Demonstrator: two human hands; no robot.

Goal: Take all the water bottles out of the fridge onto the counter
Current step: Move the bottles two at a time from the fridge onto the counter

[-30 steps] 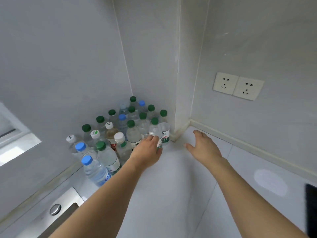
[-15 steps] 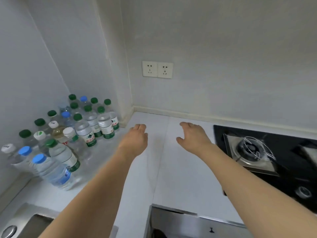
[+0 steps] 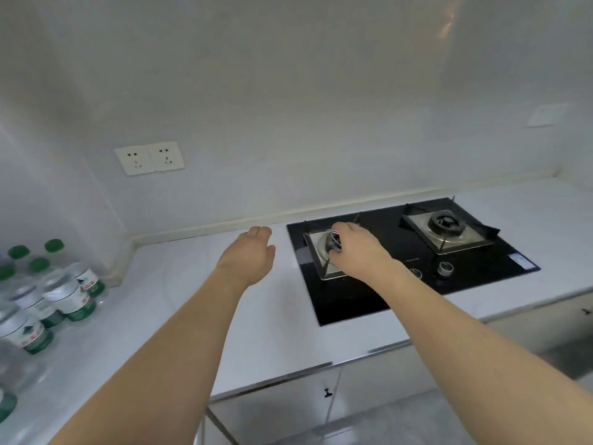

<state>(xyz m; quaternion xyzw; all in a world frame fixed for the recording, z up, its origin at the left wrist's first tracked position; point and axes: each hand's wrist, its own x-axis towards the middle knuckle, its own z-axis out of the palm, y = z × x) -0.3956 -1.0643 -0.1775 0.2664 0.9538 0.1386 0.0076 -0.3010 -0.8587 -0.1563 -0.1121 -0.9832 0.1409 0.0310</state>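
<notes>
Head view: white wall (image 3: 288,91) fills the upper frame, carrying a double wall socket (image 3: 149,158) at left. White counter (image 3: 282,316) runs below it, steel-edged along the front, with cabinet doors (image 3: 321,403) underneath. Black two-burner gas hob (image 3: 475,284) is set into the counter right of centre; left burner (image 3: 324,252) partly hidden by the right hand, right burner (image 3: 446,224) in full sight, two control knobs near the front edge.

Both bare forearms extend forward over the counter. Left hand (image 3: 248,255) hangs above bare counter, empty, fingers loosely curled and close together, touching nothing. Right hand (image 3: 356,252) is over the left burner, empty, fingers bent and slightly apart; contact with the burner cannot be judged.

Water bottles (image 3: 64,290) stand upright in a cluster on the counter at far left, partly cropped by the frame edge: clear plastic, green-and-white labels, green caps on the rear ones. Well apart from both hands.
</notes>
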